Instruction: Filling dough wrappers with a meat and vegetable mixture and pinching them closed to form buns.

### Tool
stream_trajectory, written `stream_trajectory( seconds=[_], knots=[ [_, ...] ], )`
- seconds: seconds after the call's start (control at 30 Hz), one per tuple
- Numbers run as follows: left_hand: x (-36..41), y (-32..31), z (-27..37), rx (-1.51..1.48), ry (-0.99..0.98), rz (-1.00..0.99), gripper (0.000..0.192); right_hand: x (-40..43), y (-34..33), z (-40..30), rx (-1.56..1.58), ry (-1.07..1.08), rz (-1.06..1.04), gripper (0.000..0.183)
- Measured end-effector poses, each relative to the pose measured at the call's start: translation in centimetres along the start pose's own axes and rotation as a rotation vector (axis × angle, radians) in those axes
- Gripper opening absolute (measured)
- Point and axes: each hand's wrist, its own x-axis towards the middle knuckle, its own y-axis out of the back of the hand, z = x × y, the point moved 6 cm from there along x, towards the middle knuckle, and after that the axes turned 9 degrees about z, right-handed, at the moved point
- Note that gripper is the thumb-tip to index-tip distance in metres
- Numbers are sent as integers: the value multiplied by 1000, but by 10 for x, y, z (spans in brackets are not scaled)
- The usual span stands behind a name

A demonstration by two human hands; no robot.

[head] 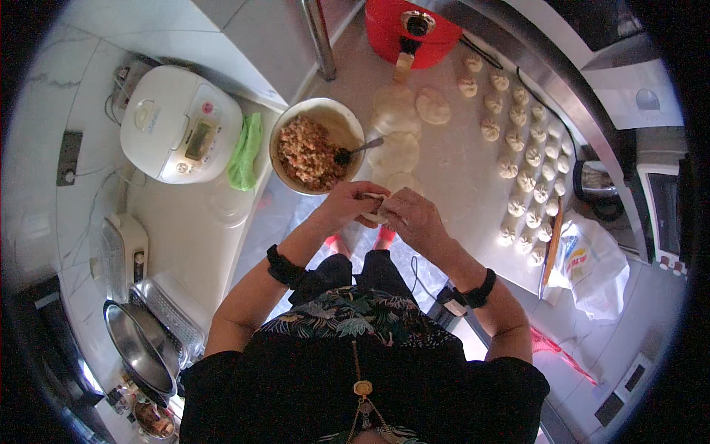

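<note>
A partly gathered dough wrapper (376,215) is held between my two hands. My left hand (352,204) cups it from the left, while the fingers of my right hand (413,216) pinch its right edge. Some dark filling seems to show inside, though my fingers hide much of it. Just beyond my left hand stands a bowl of minced filling (310,150) with a metal spoon (366,146) leaning in it. Flat dough wrappers (396,152) lie overlapping to the right of the bowl. Several rows of pleated buns (516,140) sit farther right on the counter.
A red appliance (388,33) stands at the counter's back. At left are a white rice cooker (172,127), a green cloth (244,155) and a metal basin (138,344). A wooden stick (553,244) and a white plastic bag (591,266) lie at the right edge.
</note>
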Motion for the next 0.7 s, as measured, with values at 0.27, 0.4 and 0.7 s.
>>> stream_trajectory(
  seconds=[0.27,0.4,0.7],
  knots=[
    [-4,-11,20,298,-65,-72,38,-7,8,5,32,-230,7,20],
    [-5,-10,12,-347,15,-68,43,-8,21,7,214,-395,217,17],
    [-2,-15,3,-540,-17,-112,40,-9,19,11,237,-380,319,15]
  ],
)
